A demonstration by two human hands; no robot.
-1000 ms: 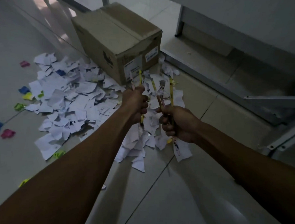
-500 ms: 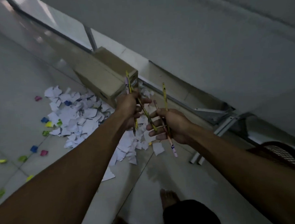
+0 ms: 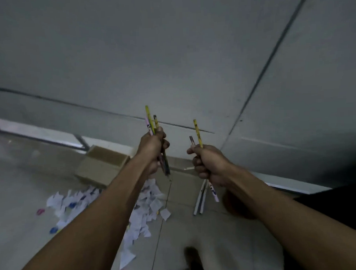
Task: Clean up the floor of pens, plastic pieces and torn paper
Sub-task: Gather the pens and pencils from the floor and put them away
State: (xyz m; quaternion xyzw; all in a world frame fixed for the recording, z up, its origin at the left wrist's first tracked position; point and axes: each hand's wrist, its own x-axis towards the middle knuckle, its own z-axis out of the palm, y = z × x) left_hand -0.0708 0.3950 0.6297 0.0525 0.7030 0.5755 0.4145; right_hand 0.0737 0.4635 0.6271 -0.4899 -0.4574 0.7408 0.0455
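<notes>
My left hand (image 3: 153, 146) grips a bundle of pens (image 3: 151, 121), yellow and pink ends sticking up above the fist and dark tips poking out below. My right hand (image 3: 209, 164) grips another few pens (image 3: 198, 133), one yellow one upright and a pale one slanting down under the fist. Both hands are raised in front of a grey table surface. Torn white paper (image 3: 143, 209) lies in a heap on the tiled floor below my left arm. Small coloured plastic pieces (image 3: 40, 211) are scattered at the left of the heap.
A brown cardboard box (image 3: 101, 164) stands on the floor behind the paper. A large grey table top (image 3: 169, 53) fills the upper view, with a metal leg (image 3: 200, 201) reaching the floor. My bare foot (image 3: 191, 254) shows at the bottom.
The view has risen from close over the floor to standing height. Both hands lifted with their pens; the paper heap and box now lie lower and further away.
</notes>
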